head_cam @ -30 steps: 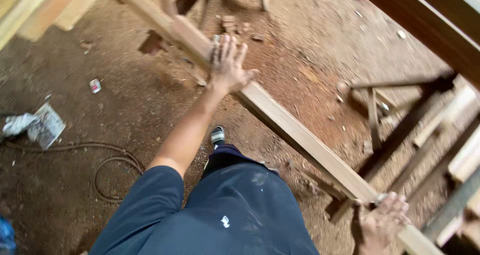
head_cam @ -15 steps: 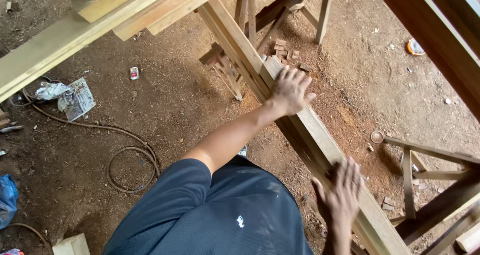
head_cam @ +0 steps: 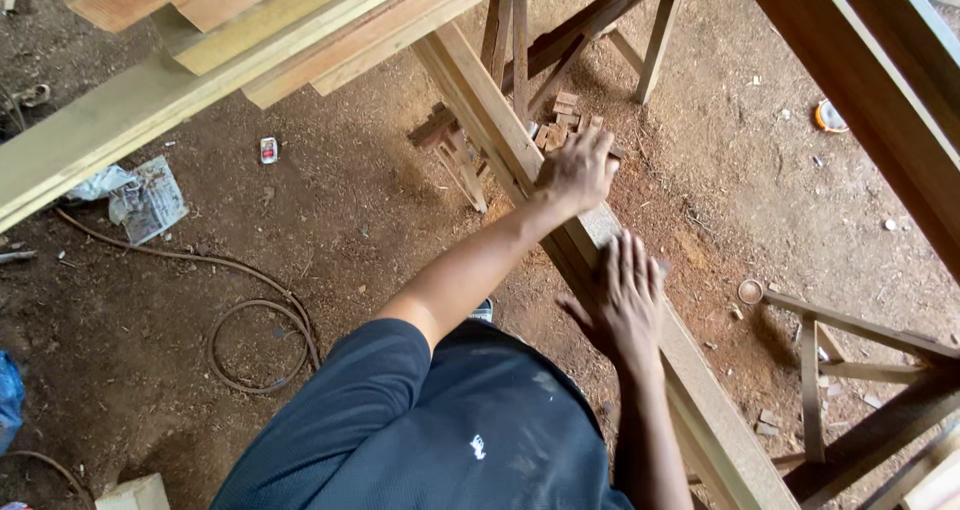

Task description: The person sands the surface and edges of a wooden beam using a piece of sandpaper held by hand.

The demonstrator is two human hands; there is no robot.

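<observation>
A long pale wooden beam (head_cam: 500,130) runs diagonally from the upper middle to the lower right, resting on a wooden trestle (head_cam: 455,150). My left hand (head_cam: 575,170) lies palm down on the beam's top face, arm stretched out, fingers spread and reaching past the far edge. My right hand (head_cam: 620,300) lies flat on the same beam a little nearer to me, fingers apart. Neither hand holds anything. My dark blue shirt fills the bottom of the view.
Stacked planks (head_cam: 250,30) cross the upper left. A dark timber frame (head_cam: 880,90) stands at the right, with another trestle (head_cam: 840,360) below it. A coiled cable (head_cam: 250,340), crumpled paper (head_cam: 140,200) and small wood offcuts (head_cam: 560,120) lie on the dirt floor.
My right hand has slid up the beam, from near its lower end to just behind my left hand. The left hand stays flat on the beam as the view shifts along it.
</observation>
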